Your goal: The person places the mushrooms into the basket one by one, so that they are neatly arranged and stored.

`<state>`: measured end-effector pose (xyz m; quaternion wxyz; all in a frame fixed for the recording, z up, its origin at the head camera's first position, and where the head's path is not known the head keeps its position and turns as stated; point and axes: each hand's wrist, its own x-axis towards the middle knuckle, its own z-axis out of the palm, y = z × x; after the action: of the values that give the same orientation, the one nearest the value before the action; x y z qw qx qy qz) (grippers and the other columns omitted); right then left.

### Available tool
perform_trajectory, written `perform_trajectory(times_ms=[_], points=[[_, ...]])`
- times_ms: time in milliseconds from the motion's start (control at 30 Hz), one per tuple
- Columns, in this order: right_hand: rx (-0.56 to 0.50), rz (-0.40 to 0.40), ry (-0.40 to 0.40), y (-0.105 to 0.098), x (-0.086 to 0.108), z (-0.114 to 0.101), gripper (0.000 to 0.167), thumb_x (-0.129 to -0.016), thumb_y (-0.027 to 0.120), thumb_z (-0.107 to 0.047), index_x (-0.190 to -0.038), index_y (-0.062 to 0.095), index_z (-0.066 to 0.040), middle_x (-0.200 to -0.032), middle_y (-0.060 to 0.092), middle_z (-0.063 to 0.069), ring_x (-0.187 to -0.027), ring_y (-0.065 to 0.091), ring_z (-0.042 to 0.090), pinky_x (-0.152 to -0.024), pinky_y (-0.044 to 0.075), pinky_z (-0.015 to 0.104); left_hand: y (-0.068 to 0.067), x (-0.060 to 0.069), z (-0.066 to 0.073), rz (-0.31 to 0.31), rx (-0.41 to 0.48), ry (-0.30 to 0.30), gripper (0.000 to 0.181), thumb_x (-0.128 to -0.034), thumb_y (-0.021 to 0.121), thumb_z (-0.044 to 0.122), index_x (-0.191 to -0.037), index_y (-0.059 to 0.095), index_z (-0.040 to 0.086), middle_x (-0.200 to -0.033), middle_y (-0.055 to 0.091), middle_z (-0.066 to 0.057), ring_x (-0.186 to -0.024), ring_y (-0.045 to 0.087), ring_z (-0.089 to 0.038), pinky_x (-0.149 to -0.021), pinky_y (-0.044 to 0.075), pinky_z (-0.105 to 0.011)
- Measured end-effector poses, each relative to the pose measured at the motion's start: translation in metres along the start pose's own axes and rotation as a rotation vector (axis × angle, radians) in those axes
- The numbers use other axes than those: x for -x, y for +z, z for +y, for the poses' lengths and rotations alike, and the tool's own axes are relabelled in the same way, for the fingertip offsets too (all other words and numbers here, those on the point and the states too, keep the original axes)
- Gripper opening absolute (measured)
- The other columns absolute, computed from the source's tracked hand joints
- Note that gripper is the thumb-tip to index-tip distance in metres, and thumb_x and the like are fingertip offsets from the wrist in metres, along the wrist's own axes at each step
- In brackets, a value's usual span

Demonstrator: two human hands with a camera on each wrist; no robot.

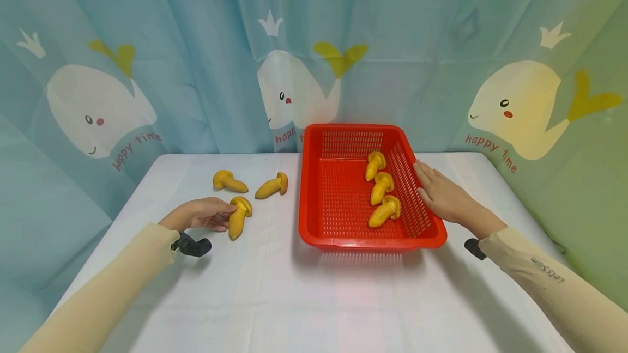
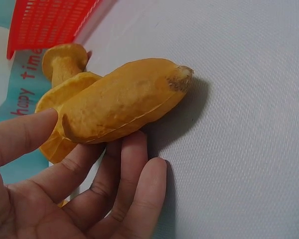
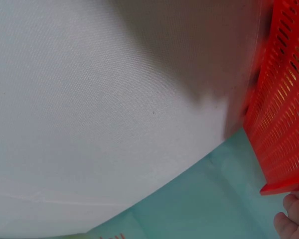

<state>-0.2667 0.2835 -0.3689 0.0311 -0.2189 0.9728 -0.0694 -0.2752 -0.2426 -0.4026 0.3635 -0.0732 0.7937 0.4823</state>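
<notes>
My left hand (image 1: 206,213) pinches a yellow mushroom (image 1: 238,221) between thumb and fingers, near where the cap meets the stem. In the left wrist view, this mushroom (image 2: 124,102) is close up, its browned stem tip pointing away from the palm. Two similar mushrooms lie just beyond it on the table, one at the left (image 1: 229,181) and one at the right (image 1: 272,186). A red plastic basket (image 1: 308,195) holds three more mushrooms, including a front one (image 1: 385,211), along its right side. On the basket's right rim rests my right hand (image 1: 446,195), fingers extended.
A white cloth covers the table (image 1: 275,298). Behind it hangs a blue-green curtain (image 1: 206,70) printed with white whales. The basket's perforated side wall (image 3: 284,99) rises at the edge of the right wrist view.
</notes>
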Motion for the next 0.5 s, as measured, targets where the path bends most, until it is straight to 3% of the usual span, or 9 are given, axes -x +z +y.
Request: perform_trajectory(times_ms=[267, 500], points=[[0.008, -0.006, 0.003, 0.0018, -0.0002, 0.0005, 0.062, -0.099, 0.037, -0.021, -0.147, 0.010, 0.008, -0.154, 0.013, 0.027, -0.142, 0.014, 0.042, -0.114, 0.016, 0.058, 0.0001, 0.0002, 0.0011, -0.009, 0.014, -0.013, 0.026, -0.0984, 0.047, 0.025, -0.105, 0.053, 0.001, -0.086, 0.056, 0.001, -0.075, 0.060, -0.009, -0.076, 0.056, -0.022], [0.005, -0.009, 0.010, 0.0029, -0.0018, 0.0021, 0.063, -0.099, 0.037, -0.022, -0.147, 0.009, 0.007, -0.154, 0.012, 0.027, -0.142, 0.013, 0.042, -0.114, 0.015, 0.059, -0.0016, 0.0013, 0.0016, -0.024, 0.030, 0.016, 0.029, -0.0986, 0.046, 0.024, -0.110, 0.051, -0.002, -0.089, 0.057, 0.000, -0.078, 0.060, -0.009, -0.079, 0.056, -0.024]])
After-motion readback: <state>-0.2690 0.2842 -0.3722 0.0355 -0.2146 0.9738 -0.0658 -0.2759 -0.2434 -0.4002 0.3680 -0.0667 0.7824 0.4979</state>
